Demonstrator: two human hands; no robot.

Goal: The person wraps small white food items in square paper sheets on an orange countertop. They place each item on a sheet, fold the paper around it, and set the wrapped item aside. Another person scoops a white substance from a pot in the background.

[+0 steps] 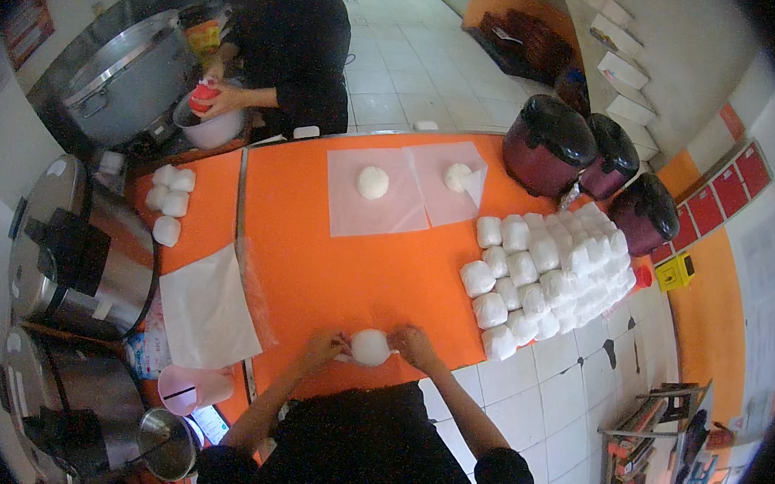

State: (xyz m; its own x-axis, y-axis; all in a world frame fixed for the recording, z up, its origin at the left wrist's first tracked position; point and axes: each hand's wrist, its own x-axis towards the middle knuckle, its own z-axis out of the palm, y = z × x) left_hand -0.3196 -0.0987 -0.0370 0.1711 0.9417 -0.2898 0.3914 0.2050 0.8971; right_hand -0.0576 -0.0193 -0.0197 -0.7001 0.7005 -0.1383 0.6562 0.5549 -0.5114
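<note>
Near the front edge of the orange table (pixel 329 278), I have a round white wrapped bundle (pixel 370 348) between my two hands. My left hand (pixel 324 349) pinches the wrapper at the bundle's left side. On the opposite side, the fingers of my right hand (pixel 414 347) grip the wrapper's other end. Farther back lie two translucent wrapping sheets. A round white mound (pixel 372 182), apparently cooked rice, rests on the left sheet (pixel 348 218). The right sheet (pixel 442 205) carries a second mound (pixel 458 177), partly covered by a folded corner.
A stacked pile of white parcels (pixel 537 272) fills the table's right side, before dark red pots (pixel 549 145). More parcels (pixel 173 202), a sheet stack (pixel 209 309), a pink jug (pixel 191 391) and large cookers (pixel 82 250) stand left. A co-worker (pixel 295 33) holds something red over a basin (pixel 210 130).
</note>
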